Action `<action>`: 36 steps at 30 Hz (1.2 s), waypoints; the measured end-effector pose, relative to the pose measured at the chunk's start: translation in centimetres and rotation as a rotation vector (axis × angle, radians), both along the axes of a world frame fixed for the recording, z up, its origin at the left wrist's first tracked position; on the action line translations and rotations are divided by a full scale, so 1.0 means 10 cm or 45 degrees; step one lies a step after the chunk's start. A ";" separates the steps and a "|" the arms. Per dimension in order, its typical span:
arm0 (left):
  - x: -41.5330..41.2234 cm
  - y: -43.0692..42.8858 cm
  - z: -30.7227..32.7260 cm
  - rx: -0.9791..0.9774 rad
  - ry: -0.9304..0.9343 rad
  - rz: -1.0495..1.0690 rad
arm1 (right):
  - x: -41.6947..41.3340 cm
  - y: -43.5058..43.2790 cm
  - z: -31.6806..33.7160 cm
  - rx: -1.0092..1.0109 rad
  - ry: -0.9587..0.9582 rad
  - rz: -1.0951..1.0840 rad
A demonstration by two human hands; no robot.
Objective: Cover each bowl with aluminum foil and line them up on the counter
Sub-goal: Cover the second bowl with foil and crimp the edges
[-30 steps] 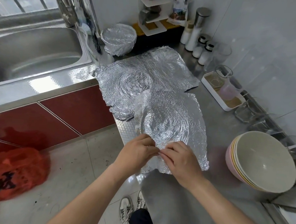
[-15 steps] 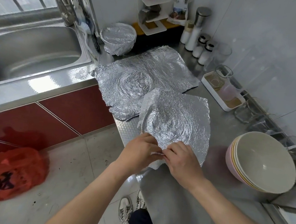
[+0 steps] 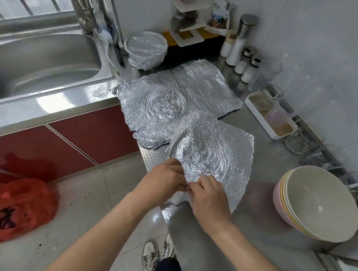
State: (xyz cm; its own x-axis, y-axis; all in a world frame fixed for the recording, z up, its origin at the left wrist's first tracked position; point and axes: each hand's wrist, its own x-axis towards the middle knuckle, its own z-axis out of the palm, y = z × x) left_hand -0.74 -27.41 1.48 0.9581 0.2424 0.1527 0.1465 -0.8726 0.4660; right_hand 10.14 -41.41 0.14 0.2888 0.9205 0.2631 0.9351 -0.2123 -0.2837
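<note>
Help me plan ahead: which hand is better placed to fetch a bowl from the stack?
Probably right: the stacked bowls lie nearer the right hand; the left hand, also pinching the foil, would cross over.

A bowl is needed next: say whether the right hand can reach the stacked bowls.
Probably yes, once it lets go: the right hand pinches the foil sheet, but the stacked bowls sit close on its right with only bare counter between.

Crinkled foil sheet [image 3: 210,156] aslant, uncovered stacked bowls [image 3: 317,206] to its right
</note>
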 end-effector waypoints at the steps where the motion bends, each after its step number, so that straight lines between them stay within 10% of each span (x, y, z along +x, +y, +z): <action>1: -0.03 0.04 0.02 0.005 0.036 0.007 | -0.01 0.01 0.02 0.019 0.034 0.025; 36: -0.14 0.08 0.00 0.031 -0.191 0.059 | -0.19 0.23 0.05 -0.044 0.048 -0.167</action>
State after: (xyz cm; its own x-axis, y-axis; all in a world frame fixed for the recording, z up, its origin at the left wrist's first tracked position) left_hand -2.15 -26.58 1.49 0.9118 0.2807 0.2997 0.1174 -0.8776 0.4648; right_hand 8.27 -39.11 0.61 0.4164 0.8826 0.2183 0.8874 -0.3422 -0.3088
